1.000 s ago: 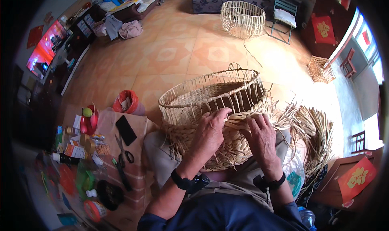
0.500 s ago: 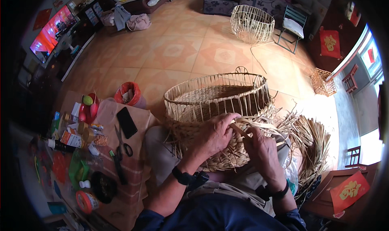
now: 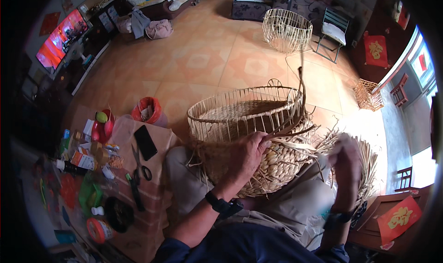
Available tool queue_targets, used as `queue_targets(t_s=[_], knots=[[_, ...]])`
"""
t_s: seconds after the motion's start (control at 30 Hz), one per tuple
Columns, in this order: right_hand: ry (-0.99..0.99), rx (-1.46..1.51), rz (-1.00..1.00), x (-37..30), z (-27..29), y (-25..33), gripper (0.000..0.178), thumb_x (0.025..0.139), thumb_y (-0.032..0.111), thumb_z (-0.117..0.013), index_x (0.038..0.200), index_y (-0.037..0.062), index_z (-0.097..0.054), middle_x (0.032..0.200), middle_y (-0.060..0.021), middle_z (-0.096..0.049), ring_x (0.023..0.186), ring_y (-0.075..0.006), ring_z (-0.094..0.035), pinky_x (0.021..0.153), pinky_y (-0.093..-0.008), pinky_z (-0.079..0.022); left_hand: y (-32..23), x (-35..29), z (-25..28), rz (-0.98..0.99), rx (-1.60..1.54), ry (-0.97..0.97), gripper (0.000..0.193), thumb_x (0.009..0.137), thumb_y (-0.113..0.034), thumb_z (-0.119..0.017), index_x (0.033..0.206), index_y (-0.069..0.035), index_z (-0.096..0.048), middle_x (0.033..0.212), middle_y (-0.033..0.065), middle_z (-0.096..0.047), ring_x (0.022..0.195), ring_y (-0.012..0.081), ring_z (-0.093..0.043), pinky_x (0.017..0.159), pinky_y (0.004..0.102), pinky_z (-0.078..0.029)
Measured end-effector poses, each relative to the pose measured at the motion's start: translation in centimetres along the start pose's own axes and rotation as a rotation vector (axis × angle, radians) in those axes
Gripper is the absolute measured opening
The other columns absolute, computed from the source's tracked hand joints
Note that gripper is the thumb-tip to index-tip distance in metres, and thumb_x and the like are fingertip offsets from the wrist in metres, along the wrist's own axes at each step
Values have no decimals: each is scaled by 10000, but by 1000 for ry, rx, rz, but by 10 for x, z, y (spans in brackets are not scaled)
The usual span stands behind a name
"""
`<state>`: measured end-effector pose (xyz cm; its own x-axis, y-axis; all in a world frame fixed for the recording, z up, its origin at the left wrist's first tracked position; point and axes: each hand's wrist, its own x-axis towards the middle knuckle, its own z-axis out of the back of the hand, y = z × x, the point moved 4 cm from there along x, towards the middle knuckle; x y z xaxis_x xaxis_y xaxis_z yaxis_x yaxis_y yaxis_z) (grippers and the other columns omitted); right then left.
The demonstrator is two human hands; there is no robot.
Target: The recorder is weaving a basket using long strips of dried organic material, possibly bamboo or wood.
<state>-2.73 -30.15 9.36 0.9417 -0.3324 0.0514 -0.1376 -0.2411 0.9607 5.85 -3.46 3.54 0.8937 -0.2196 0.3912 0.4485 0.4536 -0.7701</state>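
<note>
"What has your left hand [image 3: 251, 151] got?"

"Its thumb and fingers are pinched nearly together on some strips [image 3: 290, 134] at the near side of the basket [image 3: 272, 164]. My fingers cover the exact spot, so I can't count them."

"And your right hand [image 3: 347, 158]?"

"Out to the right, apart from the basket, in front of a straw bundle [image 3: 368, 177] it partly hides. It's so blurred I can't tell how far open it is, or whether it has hold of anything."

"How does the basket sit?"

"At my lap [image 3: 281, 212], woven thick below and open higher up. My left hand covers some of the near wall, that wall hides part of the inside, and the underside is out of sight. One dark strip stands up at its right, its tip fading out."

"Farther off?"

"To the left, a table [image 3: 159, 173] with a phone [image 3: 146, 143] and scissors [image 3: 138, 164]; the near-left clutter [image 3: 94, 189] smears into the dark edge. Far off, a round frame [image 3: 287, 30] beside a chair [image 3: 331, 32]. On the right, glare washes out the floor [image 3: 258, 62] near a small crate [image 3: 368, 94]."
</note>
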Motion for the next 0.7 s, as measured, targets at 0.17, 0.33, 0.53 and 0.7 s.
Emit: queue_targets(t_s=[0.17,0.33,0.53,0.7], knots=[[303,-571,-123,-3,-102,-55,425,928,236,-776,1205,-37,-601,744,-27,-589,636,-94,-561,540,-275,-439,-3,-3,5,-73,27,-37,171,912,-149,-737,1036,-45,-684,918,153,-723,830,345,-706,710,415,-553],[289,-60,-126,44,-117,-61,294,941,257,-765,1034,-6,-673,811,-24,-644,690,-90,-567,565,-257,-445,0,-1,-7,-82,51,75,217,948,-148,-685,1124,-25,-650,941,201,-707,842,389,-688,725,426,-552],[363,-223,-77,77,-128,-74,196,975,160,-683,1072,-7,-648,929,-32,-680,829,-92,-616,738,-258,-513,11,-27,-26,-219,585,134,473,900,-190,-671,1309,9,-542,1093,246,-643,997,424,-613,919,522,-472],[467,-550,134,76,-142,-54,108,931,13,-629,1031,-13,-661,899,-45,-675,865,-121,-622,751,-283,-518,17,-34,-72,-155,655,91,716,980,-432,-562,1468,74,-429,709,138,-605,764,303,-608,1058,527,-428]])
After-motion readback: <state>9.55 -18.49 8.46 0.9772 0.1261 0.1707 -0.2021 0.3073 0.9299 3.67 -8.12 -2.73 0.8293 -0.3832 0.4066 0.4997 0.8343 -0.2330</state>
